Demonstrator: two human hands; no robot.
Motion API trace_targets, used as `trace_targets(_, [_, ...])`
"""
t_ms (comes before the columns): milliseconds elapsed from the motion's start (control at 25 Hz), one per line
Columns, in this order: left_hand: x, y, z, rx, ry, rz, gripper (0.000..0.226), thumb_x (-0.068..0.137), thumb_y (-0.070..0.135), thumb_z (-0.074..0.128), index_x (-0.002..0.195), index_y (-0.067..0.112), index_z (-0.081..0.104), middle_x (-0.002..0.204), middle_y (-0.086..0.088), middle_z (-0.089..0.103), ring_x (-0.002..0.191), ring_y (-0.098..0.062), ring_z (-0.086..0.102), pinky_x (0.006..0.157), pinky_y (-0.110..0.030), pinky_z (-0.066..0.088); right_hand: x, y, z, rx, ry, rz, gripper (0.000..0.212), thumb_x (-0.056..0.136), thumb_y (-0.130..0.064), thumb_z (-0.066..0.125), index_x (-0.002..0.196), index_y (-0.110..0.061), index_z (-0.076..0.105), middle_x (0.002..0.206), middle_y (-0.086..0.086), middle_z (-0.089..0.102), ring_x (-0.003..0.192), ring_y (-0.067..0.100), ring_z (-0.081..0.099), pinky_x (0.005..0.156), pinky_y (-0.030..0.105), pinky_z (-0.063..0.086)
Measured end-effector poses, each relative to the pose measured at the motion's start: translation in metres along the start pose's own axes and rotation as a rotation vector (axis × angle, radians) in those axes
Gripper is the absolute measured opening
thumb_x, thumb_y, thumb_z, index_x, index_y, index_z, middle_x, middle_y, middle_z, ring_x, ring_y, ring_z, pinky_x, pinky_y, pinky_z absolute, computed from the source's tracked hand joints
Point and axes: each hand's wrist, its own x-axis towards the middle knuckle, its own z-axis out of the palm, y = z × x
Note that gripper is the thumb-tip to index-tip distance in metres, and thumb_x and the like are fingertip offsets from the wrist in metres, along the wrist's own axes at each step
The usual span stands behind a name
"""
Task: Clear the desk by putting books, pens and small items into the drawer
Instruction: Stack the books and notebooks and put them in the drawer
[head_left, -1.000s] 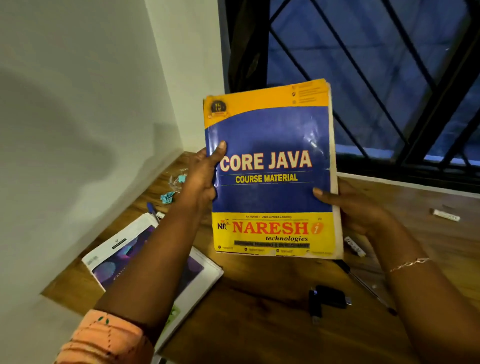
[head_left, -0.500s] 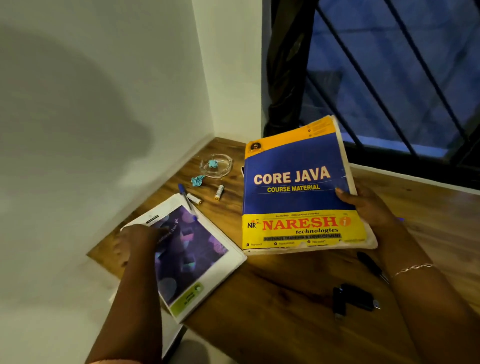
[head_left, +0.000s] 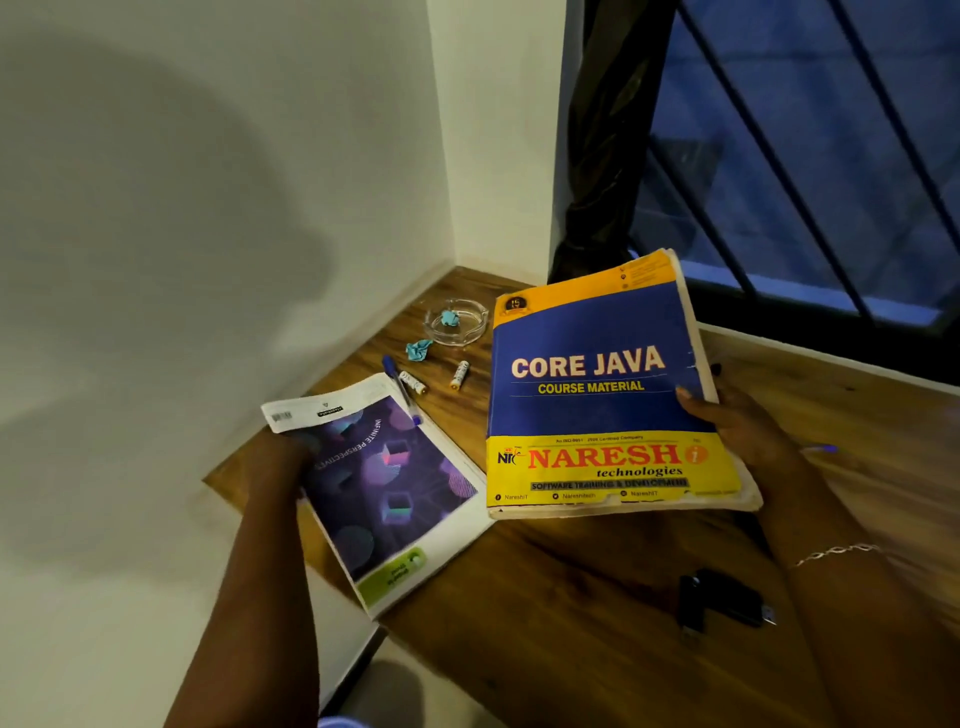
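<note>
Left hand (head_left: 283, 457): at the left edge of the purple notebook (head_left: 389, 483). It is blurred and my fingers are hidden by the cover, so I cannot tell whether I am gripping.
Purple notebook: flat on the desk (head_left: 571, 597) by the wall, its near corner jutting past the desk's edge; probably my next pick-up.
Small items: a blue pen (head_left: 400, 387) lies across the notebook's far corner, with two batteries (head_left: 460, 374), a paper scrap (head_left: 418, 349) and a glass ashtray (head_left: 456, 321) beyond it.
Core Java book (head_left: 597, 395): tilted, lifted off the desk, freeing the other hand.
Right hand (head_left: 748, 421): grips the book's right edge, thumb on the cover, fingers beneath.
Black USB stick (head_left: 722, 603): on the desk near my right forearm, dim.
Drawer: out of view.
</note>
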Motion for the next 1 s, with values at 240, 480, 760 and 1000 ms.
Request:
trace_targets(240, [-0.032,0.063,-0.031,0.014,0.064,0.359,0.018,0.074,0.003,0.070,0.074,0.005,0.052,0.079,-0.024,0.055,0.056,-0.024,0.051,0.040,-0.025,0.046,-0.002,0.003,-0.005,0.019,0.010,0.062,0.034,0.094,-0.013,0.046,0.127,-0.006,0.045,0.095,0.009,0.065,0.062,0.009,0.070,0.049,0.025,0.057])
trace_targets(480, [-0.098,0.143,-0.023,-0.060,0.180,1.040,0.023,0.080,0.024,0.061,0.072,0.032,0.041,0.060,0.007,0.059,0.049,-0.003,0.050,0.051,-0.026,0.042,-0.003,0.005,-0.012,-0.014,0.020,0.057,0.027,0.093,-0.014,0.048,0.120,-0.008,0.050,0.087,0.008,0.070,0.059,0.009,0.070,0.047,0.024,0.055])
trace_targets(760, [-0.129,0.092,0.086,0.163,-0.298,1.632,0.020,0.085,0.009,0.045,0.104,0.018,0.048,0.096,-0.008,0.067,0.087,-0.008,0.057,0.079,-0.004,0.042,-0.004,0.014,-0.016,0.081,0.045,0.116,0.018,0.095,-0.013,0.048,0.110,-0.010,0.058,0.093,0.011,0.068,0.061,0.015,0.069,0.047,0.022,0.054])
trace_targets(1000, [-0.081,0.041,0.116,0.287,-0.562,1.584,0.026,0.090,0.019,0.041,0.113,0.023,0.053,0.141,-0.010,0.044,0.137,-0.009,0.030,0.110,-0.028,0.030,-0.009,0.014,-0.026,0.018,0.108,0.025,0.056,0.073,-0.036,0.071,0.119,-0.009,0.056,0.115,0.019,0.064,0.085,0.023,0.065,0.067,0.029,0.056])
